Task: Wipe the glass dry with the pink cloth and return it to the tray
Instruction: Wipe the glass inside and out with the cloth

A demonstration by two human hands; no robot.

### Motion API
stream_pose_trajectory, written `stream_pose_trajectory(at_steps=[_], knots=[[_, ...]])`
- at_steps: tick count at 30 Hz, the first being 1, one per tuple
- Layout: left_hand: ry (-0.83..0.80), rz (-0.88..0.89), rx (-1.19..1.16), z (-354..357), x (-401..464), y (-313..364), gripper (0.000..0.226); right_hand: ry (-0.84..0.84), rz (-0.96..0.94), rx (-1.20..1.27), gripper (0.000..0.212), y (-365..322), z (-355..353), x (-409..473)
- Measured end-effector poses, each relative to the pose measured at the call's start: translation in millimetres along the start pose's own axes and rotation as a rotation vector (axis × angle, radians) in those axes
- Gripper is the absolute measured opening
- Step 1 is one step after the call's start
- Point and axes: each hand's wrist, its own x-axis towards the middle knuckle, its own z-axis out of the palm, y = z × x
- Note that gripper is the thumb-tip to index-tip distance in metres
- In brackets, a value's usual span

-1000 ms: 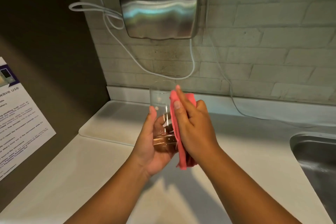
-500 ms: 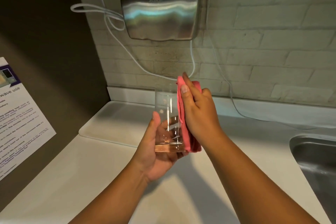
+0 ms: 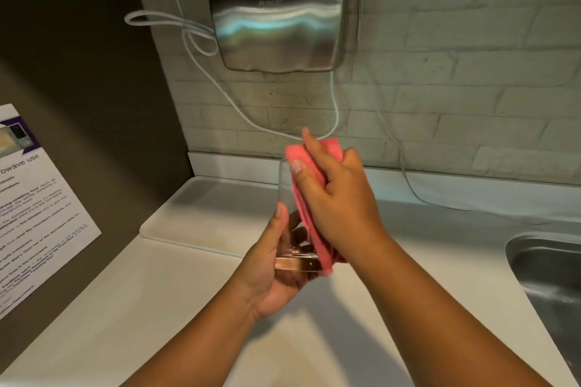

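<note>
White table [image 3: 132, 308] fills the near field, pale and bare where the two forearms cross it; the working space is thus kept free beneath the lifted glass, presumably so that a slip would be caught by a flat surface rather than by the sink [image 3: 553, 280] at the right edge. Above it, the glass [image 3: 294, 223] is held clear of the table, upright or slightly tilted, its thick base cupped in the left hand [image 3: 270, 270]; that grip is curled around the lower wall, the thumb laid up the near side, so that the upper wall is left exposed for wiping. Against the right side of the glass the pink cloth [image 3: 309, 195] is pressed flat by the right hand [image 3: 339, 204]; that grip is closed on the cloth, fingers extended along it toward the rim, so that a long strip of wall can be covered in one stroke; whether any cloth reaches inside the glass cannot be told. Wiping is judged to be under way and the return not yet begun. Just beyond the hands the tray [image 3: 201, 214] lies empty at the back of the table, near enough for the glass to be set down with a short reach. Farther back, a steel hand dryer [image 3: 283, 22] is fixed to the brick wall [image 3: 471, 72], loose cables [image 3: 188, 38] hanging beside it; a printed notice [image 3: 37, 198] is mounted on the dark panel at the left.
</note>
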Motion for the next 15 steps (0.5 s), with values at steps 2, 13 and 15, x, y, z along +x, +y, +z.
stream_pose_trajectory(at_steps=[2,13,15], knots=[[-0.001,-0.004,0.023,1.3,-0.7,-1.4,0.073,0.003,0.081,0.088,0.053,5.2,-1.0,8.0],[0.122,0.018,0.364,9.1,1.4,-4.2,0.075,-0.019,0.123,0.037,0.052,23.3,11.2,-7.5],[0.178,0.069,0.388,14.9,4.0,-12.7,0.078,-0.021,0.135,0.066,0.051,25.0,11.1,-8.0]])
